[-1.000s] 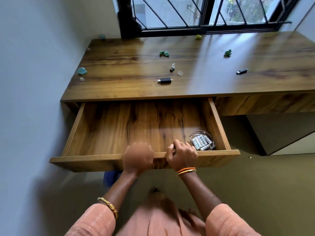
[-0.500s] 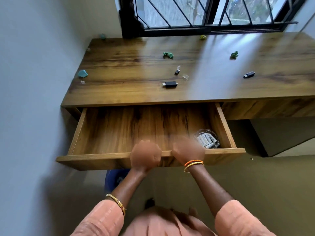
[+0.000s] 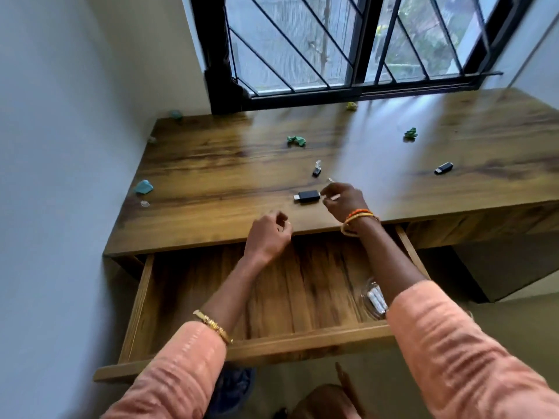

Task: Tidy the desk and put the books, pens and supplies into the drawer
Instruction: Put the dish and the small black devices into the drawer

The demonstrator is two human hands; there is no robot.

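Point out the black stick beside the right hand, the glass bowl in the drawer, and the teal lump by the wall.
black stick (image 3: 308, 196), head view, middle of body
glass bowl (image 3: 372, 300), head view, visible rim
teal lump (image 3: 143, 187), head view, centre

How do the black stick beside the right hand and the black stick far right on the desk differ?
The near stick looks larger and blockier; the far stick looks slimmer. The near stick lies level with the desk's front edge, plug pointing left; the far stick lies slanted. The right hand reaches right next to the near stick; nothing is near the far stick. Both are black and lie flat on the desk.
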